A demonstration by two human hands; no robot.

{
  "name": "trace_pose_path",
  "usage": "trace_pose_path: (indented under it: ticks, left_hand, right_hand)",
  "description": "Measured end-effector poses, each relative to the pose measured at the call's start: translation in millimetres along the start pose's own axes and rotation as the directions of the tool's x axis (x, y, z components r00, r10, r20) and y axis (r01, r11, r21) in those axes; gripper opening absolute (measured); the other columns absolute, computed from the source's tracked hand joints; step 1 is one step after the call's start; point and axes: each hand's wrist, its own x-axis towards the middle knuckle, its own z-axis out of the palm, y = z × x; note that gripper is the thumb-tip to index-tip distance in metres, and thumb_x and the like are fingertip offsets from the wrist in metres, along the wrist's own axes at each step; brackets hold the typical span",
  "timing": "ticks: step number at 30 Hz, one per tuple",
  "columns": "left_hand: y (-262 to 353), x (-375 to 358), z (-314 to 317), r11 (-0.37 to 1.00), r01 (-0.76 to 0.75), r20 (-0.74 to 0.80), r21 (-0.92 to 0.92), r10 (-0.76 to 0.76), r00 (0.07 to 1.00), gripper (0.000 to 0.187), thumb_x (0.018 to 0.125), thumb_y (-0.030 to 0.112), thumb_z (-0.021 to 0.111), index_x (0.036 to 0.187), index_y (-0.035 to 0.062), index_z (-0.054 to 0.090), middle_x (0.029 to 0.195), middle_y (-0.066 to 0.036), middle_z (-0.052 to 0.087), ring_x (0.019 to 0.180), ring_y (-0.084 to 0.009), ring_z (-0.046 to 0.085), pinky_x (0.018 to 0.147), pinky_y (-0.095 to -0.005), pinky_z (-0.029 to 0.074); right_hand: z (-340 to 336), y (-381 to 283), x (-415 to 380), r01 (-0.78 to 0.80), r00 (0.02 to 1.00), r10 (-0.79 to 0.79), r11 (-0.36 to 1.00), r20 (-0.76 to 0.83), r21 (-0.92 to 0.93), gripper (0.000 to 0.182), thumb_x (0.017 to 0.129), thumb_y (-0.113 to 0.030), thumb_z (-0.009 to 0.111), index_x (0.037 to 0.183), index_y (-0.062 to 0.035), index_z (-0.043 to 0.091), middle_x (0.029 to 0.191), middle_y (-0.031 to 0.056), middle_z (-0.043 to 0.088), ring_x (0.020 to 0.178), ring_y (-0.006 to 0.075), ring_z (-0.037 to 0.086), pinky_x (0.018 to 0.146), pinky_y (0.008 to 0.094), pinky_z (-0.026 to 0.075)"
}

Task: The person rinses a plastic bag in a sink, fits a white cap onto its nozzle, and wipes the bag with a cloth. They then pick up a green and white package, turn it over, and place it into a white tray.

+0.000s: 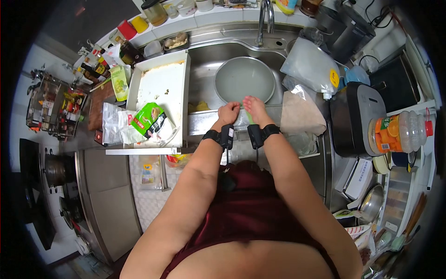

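Note:
Over the front rim of the sink (204, 122), my left hand (229, 113) is closed, its fingers curled in; anything inside it is hidden. Close to its right, my right hand (254, 108) has its fingers stretched out, side by side. A narrow green thing (250, 119) shows beside the right palm; whether the hand touches it I cannot tell. Just beyond both hands, a round metal basin (245, 79) with greyish water stands in the sink. Some yellowish scraps (199, 107) lie in the sink, left of my left hand.
A white drawer-like tray (160, 86) with green and white packets (149, 122) is at the left. The faucet (265, 23) rises behind the basin. At the right are a translucent bag (310, 65), a beige cloth (302, 111), a black appliance (355, 118) and a large plastic jar (399, 132).

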Motion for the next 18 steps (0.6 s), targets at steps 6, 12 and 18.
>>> trace_pose_path:
  ticks: [6, 12, 18]
  left_hand:
    - [15, -12, -8, 0.978, -0.09, 0.107, 0.188, 0.071, 0.992, 0.042, 0.073, 0.028, 0.067, 0.11, 0.0119, 0.058, 0.098, -0.009, 0.063, 0.096, -0.0231, 0.059, 0.099, -0.0421, 0.031]
    - [58, -56, -12, 0.901, -0.38, 0.214, 0.211, 0.337, 0.917, 0.063, 0.057, 0.03, 0.079, 0.111, 0.012, 0.053, 0.11, -0.012, 0.053, 0.111, -0.0271, 0.045, 0.101, -0.0442, 0.025]
    - [72, -62, -3, 0.788, -0.157, 0.324, -0.596, 0.415, 0.85, 0.055, 0.063, 0.012, 0.078, 0.11, 0.004, 0.051, 0.099, -0.004, 0.056, 0.095, -0.0156, 0.051, 0.083, -0.0279, 0.041]
  right_hand:
    - [-3, 0, 6, -0.037, 0.999, 0.036, 0.996, 0.006, 0.085, 0.016, 0.085, -0.019, 0.052, 0.094, -0.0068, 0.056, 0.086, 0.0063, 0.06, 0.076, 0.0155, 0.056, 0.069, 0.0266, 0.046]
    - [-17, -17, 22, -0.248, 0.966, 0.259, 0.925, 0.001, 0.288, 0.011, 0.085, -0.018, 0.053, 0.089, -0.0079, 0.056, 0.083, 0.0051, 0.06, 0.075, 0.0172, 0.057, 0.067, 0.0265, 0.046]
    - [-24, -33, 36, -0.206, 0.965, 0.249, 0.914, -0.084, 0.349, 0.008, 0.083, -0.014, 0.055, 0.087, -0.0069, 0.056, 0.078, 0.0057, 0.06, 0.068, 0.0185, 0.058, 0.055, 0.0246, 0.046]
